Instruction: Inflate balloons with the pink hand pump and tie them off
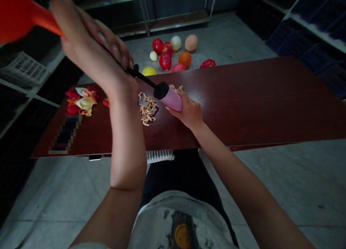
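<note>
My right hand (189, 111) is wrapped round the pink barrel of a hand pump (173, 98), whose black rod runs up and left out of its black cap. My left hand (92, 48) is raised at the upper left, its fingers closed round the black handle end of the pump (132, 71). An orange balloon (14, 16), partly inflated and cut off by the frame edge, reaches with its stretched neck to the thumb side of my left hand. Beige curled pieces (147, 112) lie in a pile on the table below the pump.
The dark red table (256, 104) spans the view. Limp balloons (82, 100) and a blurred phone-like object (66, 134) lie at its left. Several inflated balloons (165, 61) rest on the floor beyond. Shelves (178, 20) stand behind, with crates (305, 47) at the right.
</note>
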